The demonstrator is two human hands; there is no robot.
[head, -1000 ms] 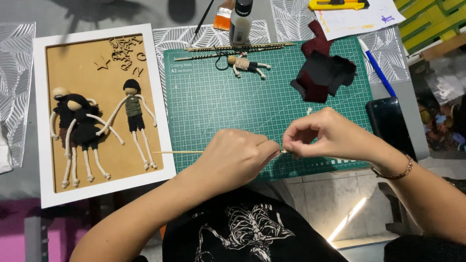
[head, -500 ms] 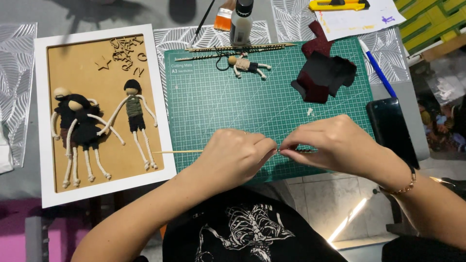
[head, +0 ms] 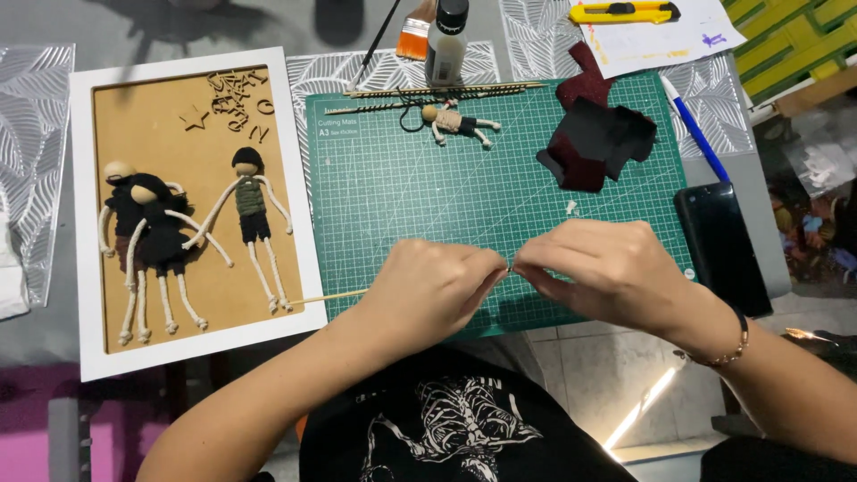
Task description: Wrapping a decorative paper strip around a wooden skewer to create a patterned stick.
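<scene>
- A thin wooden stick (head: pixel 335 296) is pinched in the left hand (head: pixel 428 290) at the near edge of the green cutting mat (head: pixel 402 205); its free end is seen pointing out to the left, across the white rim of the picture frame (head: pixel 303 223).
- The right hand (head: pixel 598 268) is held just beside the left, fingertips meeting at the middle of the mat's near edge; its grip is pressed together on something too small to be told, probably the stick's other end.
- A beaded bracelet (head: pixel 728 353) is worn on the right wrist.
- The picture frame is laid on the left part of the desk (head: pixel 759 214), touching the mat's left edge; three cord dolls (head: pixel 178 236) in dark clothes are set on its brown backing, with small wooden letters and a star near its far edge.
- A small cord doll (head: pixel 455 122) is laid on the far part of the mat, just in front of a row of thin sticks (head: pixel 446 89) lined along the mat's far edge.
- Scraps of dark red and black fabric (head: pixel 598 143) are piled at the mat's far right corner.
- A blue pen (head: pixel 694 138) and a black phone (head: pixel 721 245) are placed beside the mat's right edge.
- At the far edge of the desk, a bottle with a black cap (head: pixel 445 40), a brush with an orange ferrule (head: pixel 415 36) and a yellow utility knife (head: pixel 625 12) on a sheet of paper are seen.
</scene>
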